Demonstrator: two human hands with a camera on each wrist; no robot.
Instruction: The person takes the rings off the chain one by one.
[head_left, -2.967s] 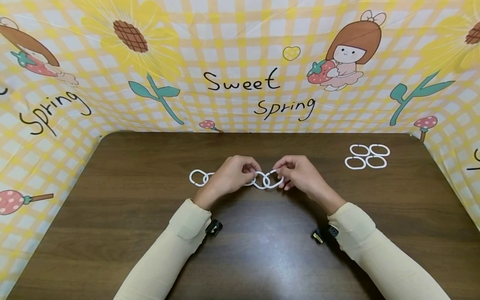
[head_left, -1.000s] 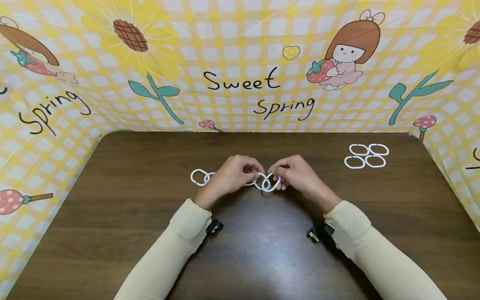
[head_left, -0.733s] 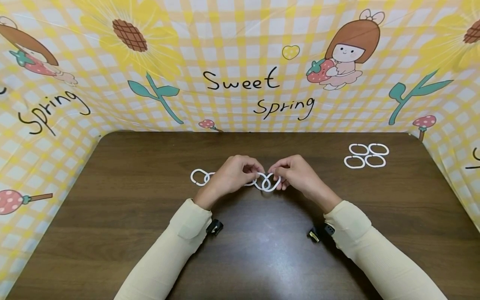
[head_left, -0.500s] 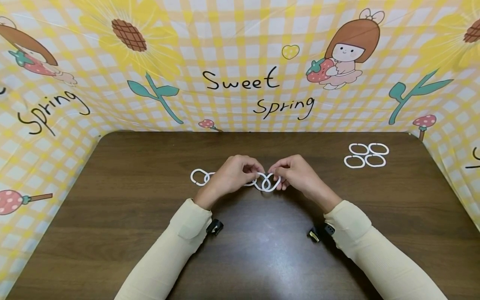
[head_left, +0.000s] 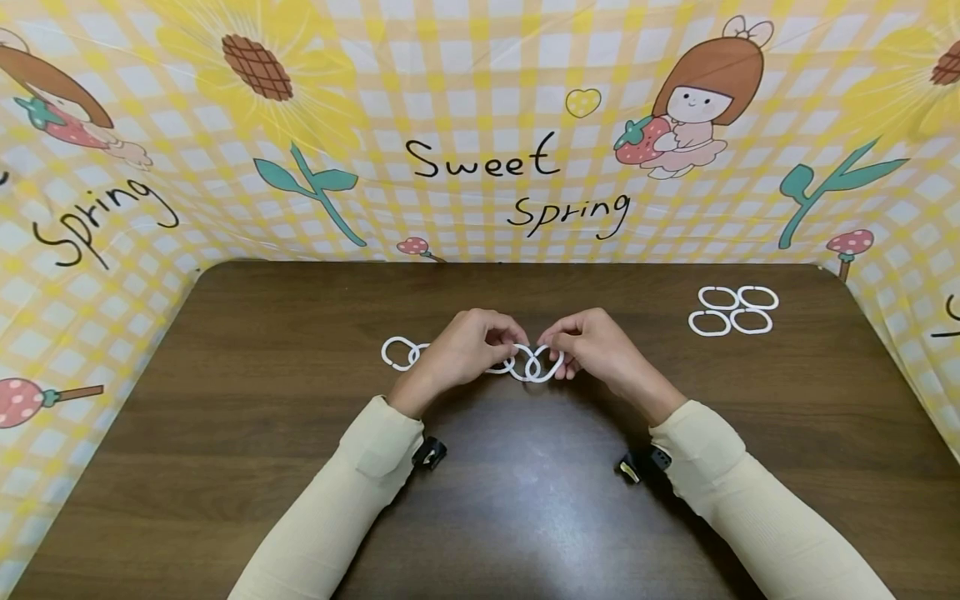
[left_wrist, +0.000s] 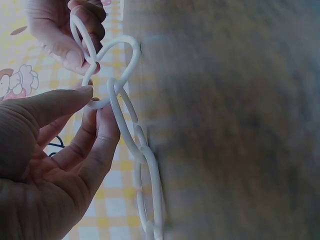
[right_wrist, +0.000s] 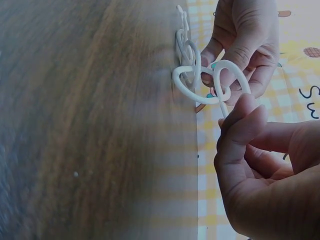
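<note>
A chain of white plastic links (head_left: 386,360) lies on the wooden table, its middle hidden under my left hand (head_left: 467,350). With thumb and fingertips, the left hand pinches one link (left_wrist: 136,52) near the chain's right end, raised from the table in the left wrist view. My right hand (head_left: 600,346) pinches the end link (right_wrist: 232,66) between thumb and fingers. This end link crosses through the link in the left hand, close to its fingertips. From the left hand, further joined links (left_wrist: 156,185) trail down to the tabletop.
Several loose white links (head_left: 709,335) lie grouped at the back right of the brown table (head_left: 495,517). A yellow checked cloth (head_left: 480,83) with printed flowers and lettering stands behind the table and along both sides.
Since three seconds ago, my right hand has come a little left, toward the left hand, and the end link overlaps its neighbour more. Over the last second both hands stay nearly still.
</note>
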